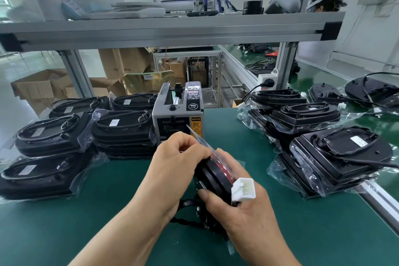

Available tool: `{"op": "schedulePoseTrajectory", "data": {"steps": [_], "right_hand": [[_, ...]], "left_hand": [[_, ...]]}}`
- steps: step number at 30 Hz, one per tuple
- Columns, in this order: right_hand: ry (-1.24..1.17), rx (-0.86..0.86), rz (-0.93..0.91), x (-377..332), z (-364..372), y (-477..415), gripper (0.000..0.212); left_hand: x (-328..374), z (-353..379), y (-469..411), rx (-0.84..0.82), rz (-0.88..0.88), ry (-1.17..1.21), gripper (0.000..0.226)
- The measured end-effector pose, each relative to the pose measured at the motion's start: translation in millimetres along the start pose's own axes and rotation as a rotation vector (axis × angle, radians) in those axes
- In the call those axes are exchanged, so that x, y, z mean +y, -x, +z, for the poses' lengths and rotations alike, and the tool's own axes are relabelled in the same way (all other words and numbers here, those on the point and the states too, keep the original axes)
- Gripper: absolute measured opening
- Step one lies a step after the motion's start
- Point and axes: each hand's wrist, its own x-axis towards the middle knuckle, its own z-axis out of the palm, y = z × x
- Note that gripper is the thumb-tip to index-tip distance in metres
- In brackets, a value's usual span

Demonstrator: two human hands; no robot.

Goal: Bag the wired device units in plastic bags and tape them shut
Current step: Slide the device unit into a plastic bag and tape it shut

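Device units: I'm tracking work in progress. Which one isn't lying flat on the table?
The unit held on edge between the left hand and right hand, white connector beside it. The others lie flat on the table.

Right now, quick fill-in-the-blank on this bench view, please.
1. The table mat is ____ in colour.
2. Bagged units are stacked on ____ sides of the tape dispenser.
3. The left hand and right hand grip one unit whose connector is ____.
Missing words: green; both; white.
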Motion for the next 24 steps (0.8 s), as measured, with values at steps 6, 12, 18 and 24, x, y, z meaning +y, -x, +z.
{"op": "schedulePoseTrajectory", "data": {"steps": [6,12,18,24], "right_hand": [[0.022,0.001,-0.014,1,1,0,0.074],[0.081,0.144,-0.142,7,9,-2,0.077],[0.128,-0.084,-0.227,15,1,-10,0.1],[-0.132,-0.515,-0.006,-16,-45,0,0.117]], "left_hand": [[-6,1,2,0.004,-0.08,0.133,0.011],[-8,-3,6,-0.083,-0.263,0.114,0.056],[-8,-16,-6,-0.152,0.046,-0.32,0.058],[-28,-25,11,-0.258,0.149,-0.399,0.043]]}}
